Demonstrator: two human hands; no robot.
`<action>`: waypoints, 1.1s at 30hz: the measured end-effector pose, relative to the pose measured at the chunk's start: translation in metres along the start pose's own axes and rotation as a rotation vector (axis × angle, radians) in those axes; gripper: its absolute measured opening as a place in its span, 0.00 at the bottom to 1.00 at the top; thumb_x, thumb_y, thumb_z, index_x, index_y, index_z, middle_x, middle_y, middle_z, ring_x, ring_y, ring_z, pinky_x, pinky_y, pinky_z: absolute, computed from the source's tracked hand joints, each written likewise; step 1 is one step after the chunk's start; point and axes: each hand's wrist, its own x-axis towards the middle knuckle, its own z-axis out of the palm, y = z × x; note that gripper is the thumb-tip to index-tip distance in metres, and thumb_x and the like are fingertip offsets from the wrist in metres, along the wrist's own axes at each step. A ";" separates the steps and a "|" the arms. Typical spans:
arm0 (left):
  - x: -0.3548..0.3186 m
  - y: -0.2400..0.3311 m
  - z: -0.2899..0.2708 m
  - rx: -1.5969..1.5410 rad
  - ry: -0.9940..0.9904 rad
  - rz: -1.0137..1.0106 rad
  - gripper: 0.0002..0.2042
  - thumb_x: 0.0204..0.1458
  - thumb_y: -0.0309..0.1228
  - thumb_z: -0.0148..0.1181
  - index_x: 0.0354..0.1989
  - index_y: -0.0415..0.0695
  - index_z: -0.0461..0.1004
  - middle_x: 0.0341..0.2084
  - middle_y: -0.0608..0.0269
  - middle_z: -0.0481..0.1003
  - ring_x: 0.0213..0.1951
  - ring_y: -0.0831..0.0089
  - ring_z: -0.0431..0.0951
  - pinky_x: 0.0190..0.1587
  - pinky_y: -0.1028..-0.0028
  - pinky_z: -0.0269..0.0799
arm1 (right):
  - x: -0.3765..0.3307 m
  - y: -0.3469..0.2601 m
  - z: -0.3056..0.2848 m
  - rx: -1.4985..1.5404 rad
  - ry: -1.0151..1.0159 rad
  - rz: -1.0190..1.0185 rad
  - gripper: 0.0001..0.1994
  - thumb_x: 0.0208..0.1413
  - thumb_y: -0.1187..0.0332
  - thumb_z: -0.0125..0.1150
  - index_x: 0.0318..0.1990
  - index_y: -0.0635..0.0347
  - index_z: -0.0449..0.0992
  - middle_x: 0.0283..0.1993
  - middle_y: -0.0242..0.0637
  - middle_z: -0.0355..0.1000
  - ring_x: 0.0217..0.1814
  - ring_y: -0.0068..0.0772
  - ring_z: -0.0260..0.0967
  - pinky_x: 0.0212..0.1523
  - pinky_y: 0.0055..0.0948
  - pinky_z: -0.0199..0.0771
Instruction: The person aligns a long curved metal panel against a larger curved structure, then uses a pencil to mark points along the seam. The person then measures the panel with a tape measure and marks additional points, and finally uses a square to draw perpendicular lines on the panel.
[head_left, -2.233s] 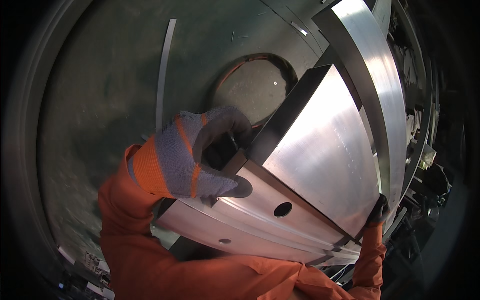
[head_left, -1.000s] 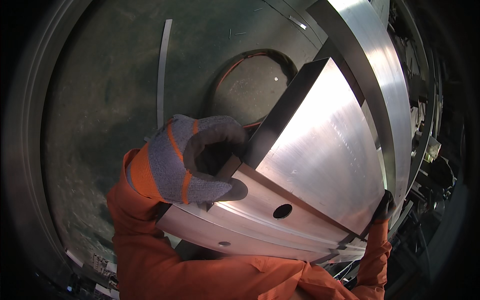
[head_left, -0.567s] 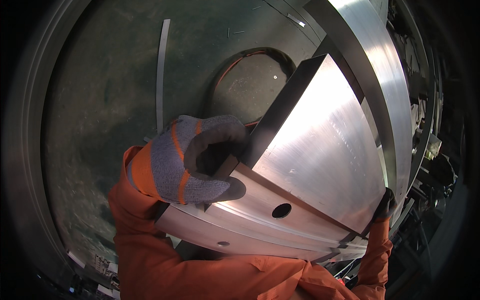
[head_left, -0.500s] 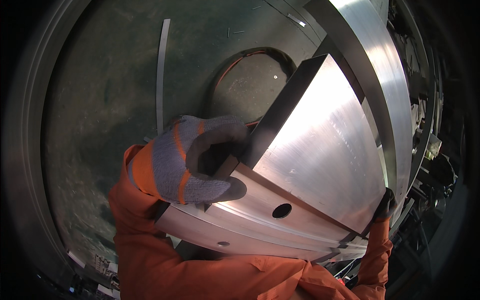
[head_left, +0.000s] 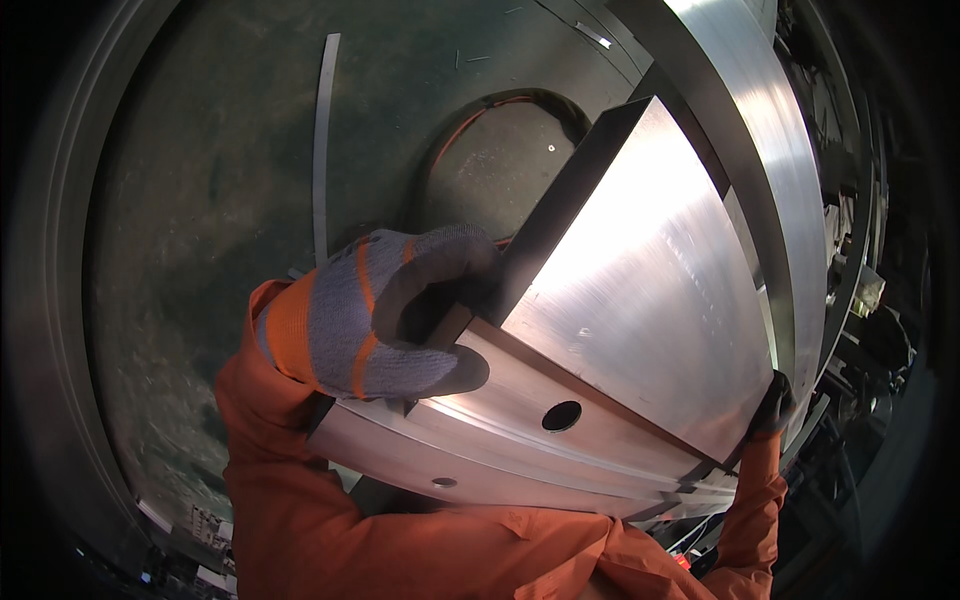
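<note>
- The floor [head_left: 200, 180] fills the left and upper part of the view; it is greenish grey, scuffed and unevenly lit;
- on it lie a long, thin metal strip [head_left: 320, 150], a dark and orange loop of hose or cable [head_left: 465, 125] and, farther up, a small bright scrap [head_left: 592, 36];
- the broad metal panel [head_left: 640, 290] stands right of centre, glaring white near its top, its left side dark; the holed metal profile [head_left: 520, 385] lies along its lower edge;
- the left hand [head_left: 345, 325], gloved, curls round the profile's end, thumb over its face; the fingertips are lost in shadow by the panel's dark side, so I cannot tell how firmly it grips;
- the right hand [head_left: 769, 406], dark-gloved, is at the panel's far right edge; its fingers are too dim to tell whether they pinch;
- a long curved metal piece [head_left: 765, 110] rises beyond the panel; dim clutter [head_left: 870, 340] crowds the right side.
</note>
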 end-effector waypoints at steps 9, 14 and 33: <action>-0.001 0.004 -0.003 -0.103 -0.046 -0.153 0.21 0.43 0.33 0.74 0.44 0.40 0.75 0.28 0.66 0.73 0.26 0.73 0.76 0.29 0.74 0.71 | -0.001 0.007 -0.007 -0.095 0.004 0.049 0.17 0.71 0.62 0.51 0.43 0.69 0.79 0.32 0.23 0.68 0.35 0.15 0.60 0.36 0.21 0.58; 0.002 0.005 -0.007 -0.099 -0.059 -0.213 0.20 0.40 0.35 0.76 0.39 0.42 0.76 0.27 0.65 0.72 0.26 0.73 0.74 0.29 0.73 0.69 | -0.001 0.009 -0.006 0.010 -0.004 0.036 0.18 0.71 0.60 0.51 0.43 0.68 0.79 0.33 0.24 0.70 0.37 0.17 0.62 0.38 0.22 0.61; -0.012 0.004 0.012 -0.084 0.250 -0.072 0.28 0.34 0.23 0.80 0.41 0.45 0.64 0.26 0.69 0.71 0.26 0.82 0.71 0.29 0.78 0.69 | -0.001 -0.021 0.006 0.018 -0.038 0.119 0.16 0.71 0.65 0.48 0.35 0.65 0.78 0.32 0.28 0.73 0.35 0.18 0.65 0.38 0.22 0.65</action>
